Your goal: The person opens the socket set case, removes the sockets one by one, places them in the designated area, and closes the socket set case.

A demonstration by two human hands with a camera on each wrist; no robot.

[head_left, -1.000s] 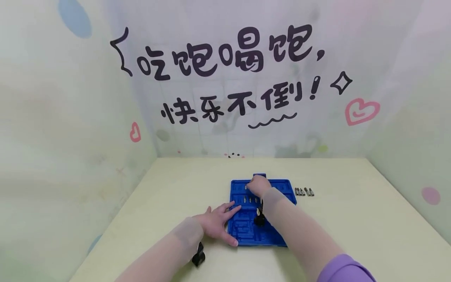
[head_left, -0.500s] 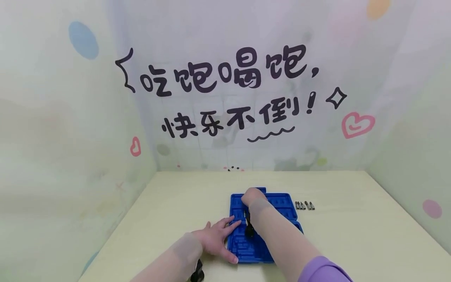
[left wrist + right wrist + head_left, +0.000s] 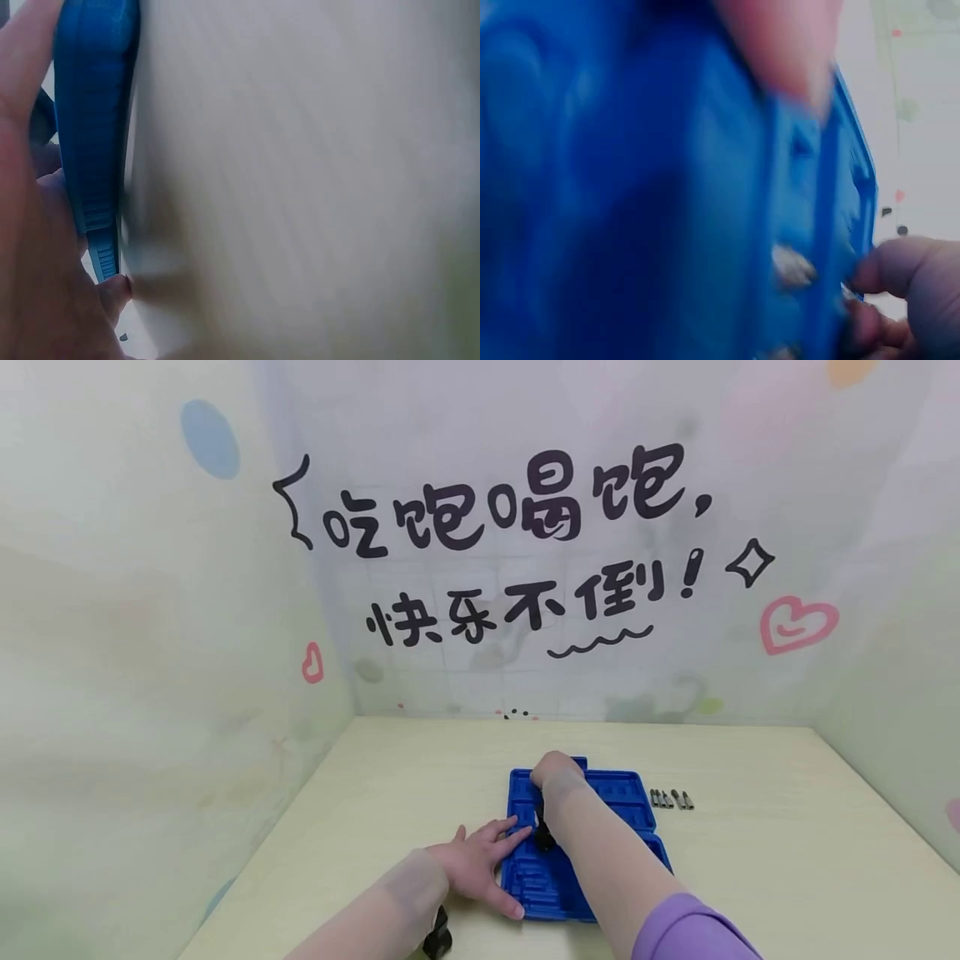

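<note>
An open blue plastic bit case [image 3: 562, 893] lies on the table. My left hand [image 3: 474, 862] is spread at its left side, thumb and fingertips touching the rim; the left wrist view shows the case's ribbed side [image 3: 94, 127] against this hand. My right hand [image 3: 557, 768] reaches over the far half, at its upper left. In the right wrist view, its thumb [image 3: 896, 262] and fingers pinch a small silvery screwdriver bit [image 3: 847, 291], mostly hidden, at the far row of slots. Another bit [image 3: 791, 266] sits blurred in the nearer row.
Several loose screwdriver bits [image 3: 672, 799] lie in a row on the table [image 3: 757, 852], right of the case. Walls with printed writing stand at the back and sides. A black wrist camera [image 3: 437, 935] hangs under the left wrist.
The right hand has shifted slightly left over the far half of the case and now covers the bits seen there earlier. The left hand keeps its place; the head view has tilted and turned.
</note>
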